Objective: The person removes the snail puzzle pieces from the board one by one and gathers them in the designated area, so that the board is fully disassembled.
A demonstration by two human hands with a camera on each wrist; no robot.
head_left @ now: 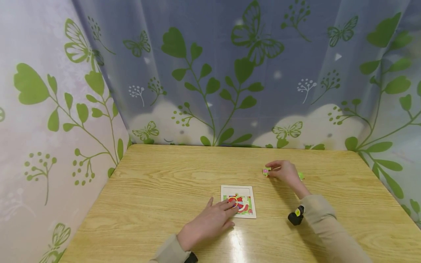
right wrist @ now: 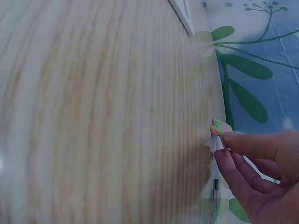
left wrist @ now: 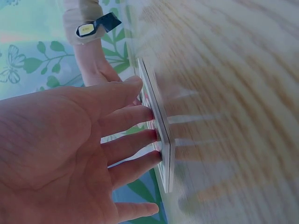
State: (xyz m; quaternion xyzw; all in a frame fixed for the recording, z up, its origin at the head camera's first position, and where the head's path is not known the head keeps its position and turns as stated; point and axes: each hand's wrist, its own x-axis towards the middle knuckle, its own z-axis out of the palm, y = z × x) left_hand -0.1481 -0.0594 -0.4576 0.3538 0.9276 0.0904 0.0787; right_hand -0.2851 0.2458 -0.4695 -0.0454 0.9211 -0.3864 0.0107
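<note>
A white-framed jigsaw puzzle lies on the table, its lower part filled with a red, green and yellow picture and its upper strip plain white. My left hand rests its spread fingertips on the picture; the left wrist view shows the fingers touching the board's face. Farther right, my right hand pinches a small green puzzle piece with a pink spot between thumb and finger. In the right wrist view that piece appears at the fingertips, tilted.
Another green piece lies on the wooden table, partly behind the right wrist. A patterned curtain hangs along the table's back edge, and a similar one along the left. Each wrist wears a black camera.
</note>
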